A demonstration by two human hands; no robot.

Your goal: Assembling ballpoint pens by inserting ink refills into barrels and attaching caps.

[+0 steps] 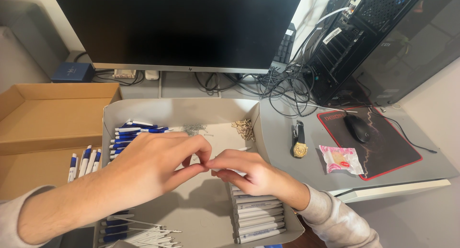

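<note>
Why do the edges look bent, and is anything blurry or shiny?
Head view: the wide lens bows the monitor and desk edges; both hands, left and right, look slightly soft; soft shadow lies under them in the box; the dark computer case shows faint reflections.

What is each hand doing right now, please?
Left hand: fingers pinched shut over the white tray; what it grips cannot be told.
Right hand: closed around a white pen barrel.

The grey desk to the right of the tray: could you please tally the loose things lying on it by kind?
Wristwatch: 1
Wrapped snack: 1
Computer mouse: 1
Mouse pad: 1
Total: 4
</note>
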